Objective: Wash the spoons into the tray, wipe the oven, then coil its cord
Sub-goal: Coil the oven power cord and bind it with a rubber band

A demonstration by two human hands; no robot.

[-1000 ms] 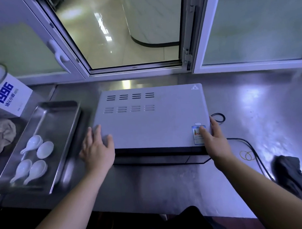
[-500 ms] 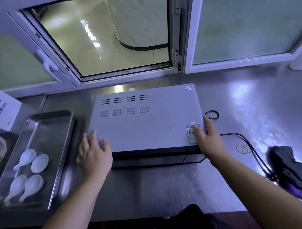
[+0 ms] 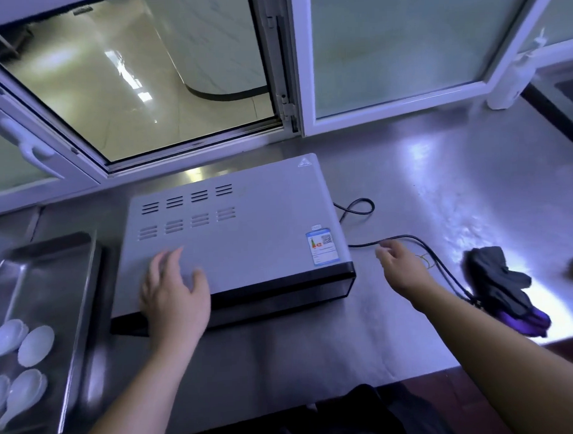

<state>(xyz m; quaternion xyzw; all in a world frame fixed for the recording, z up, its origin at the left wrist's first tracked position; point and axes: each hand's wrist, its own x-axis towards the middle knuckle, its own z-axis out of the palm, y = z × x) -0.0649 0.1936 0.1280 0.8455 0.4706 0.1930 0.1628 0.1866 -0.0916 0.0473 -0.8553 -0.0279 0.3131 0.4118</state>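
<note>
Head view of a steel bench [image 3: 440,185] below an open window [image 3: 137,76]. The oven [image 3: 247,237] lies at the centre of the bench, its vented grey panel facing up and its dark front edge towards the near side. The left hand [image 3: 174,295] rests flat on the near-left part of that panel, fingers [image 3: 165,260] spread and gripping nothing. The right hand [image 3: 400,264] is just right of the oven, fingers loosely open at the black cord [image 3: 443,266]; whether they touch it cannot be told. The cord leaves the oven's right side, forms a small loop on the far side, then trails towards the near right, passing a rubber band [image 3: 424,260] and reaching a dark cloth [image 3: 498,284]. On the left, a metal tray [image 3: 83,289] holds four white spoons [image 3: 34,345] at its near end.
</note>
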